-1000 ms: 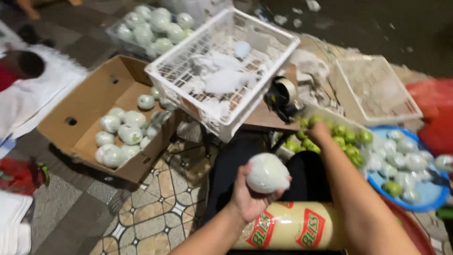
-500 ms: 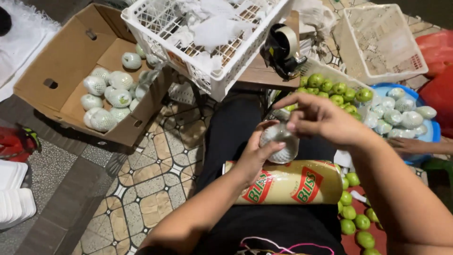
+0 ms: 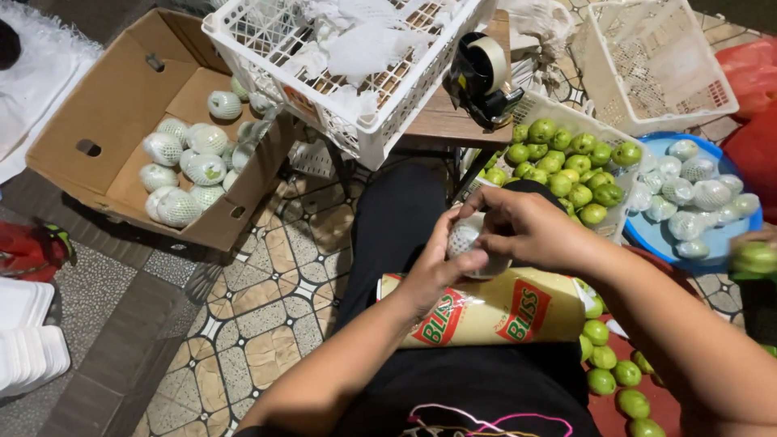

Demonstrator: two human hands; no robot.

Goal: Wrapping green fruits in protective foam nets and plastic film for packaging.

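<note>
1. Patterned floor tiles in cream and brown run under everything, with a grey speckled strip at the left edge; the person sits over them in dark clothing, looking down at their lap.
2. Nearest the camera, a yellow plastic bag with red printing lies across the lap, and loose green fruits sit just right of it on a red surface.
3. Just above the bag, the left hand cups a net-wrapped fruit from below, thumb and fingers closed around it.
4. The right hand comes over the same fruit from the right, its fingers pinched on the white foam net; both hands are clamped on that one fruit, which sits above the lap, between the bag and the small wooden table.
5. Farther right, a white basket holds a heap of bare green fruits, and beside it a blue basin holds fruits already wrapped in white net.
6. To the left, an open cardboard box on the floor contains more net-wrapped fruits.
7. Ahead, a tape dispenser rests on the wooden table, touching a tilted white plastic crate that holds loose white foam nets.
8. Farthest right, another white basket stands beside red bags.
</note>
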